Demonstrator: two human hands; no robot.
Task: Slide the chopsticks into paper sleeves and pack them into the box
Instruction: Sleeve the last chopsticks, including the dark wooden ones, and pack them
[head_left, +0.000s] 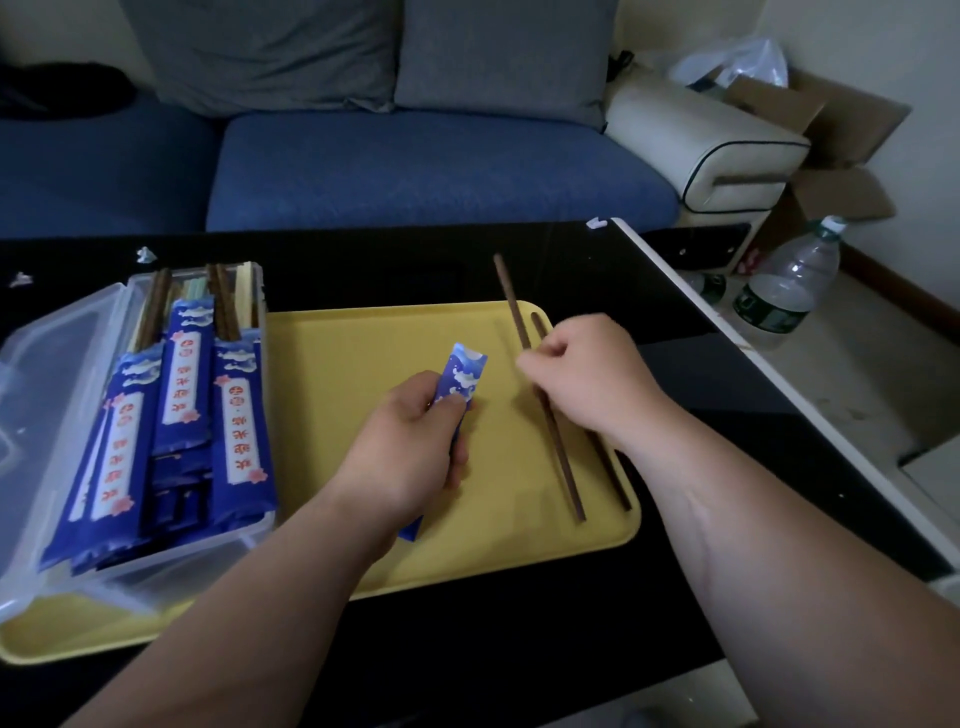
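A person's left hand (410, 441) grips a blue paper sleeve (462, 376) over the middle of a yellow tray (363, 364), thumb and fingers curled round its lower half, its open mouth pointing to the far side. Just to the right, the right hand (587, 374) rests with fingers curled down onto two dark wooden chopsticks (566, 478) lying side by side on the right part of the tray; whether it pinches one stick or both cannot be told. The left stick's far tip reaches past the tray's far edge. On the tray's left end stands a clear plastic box (249, 530), lid open, holding sleeved pairs (239, 421) laid lengthwise. The tray sits on a black table (701, 374), with a blue sofa (415, 166) beyond and a water bottle (789, 291) on the floor at far right.
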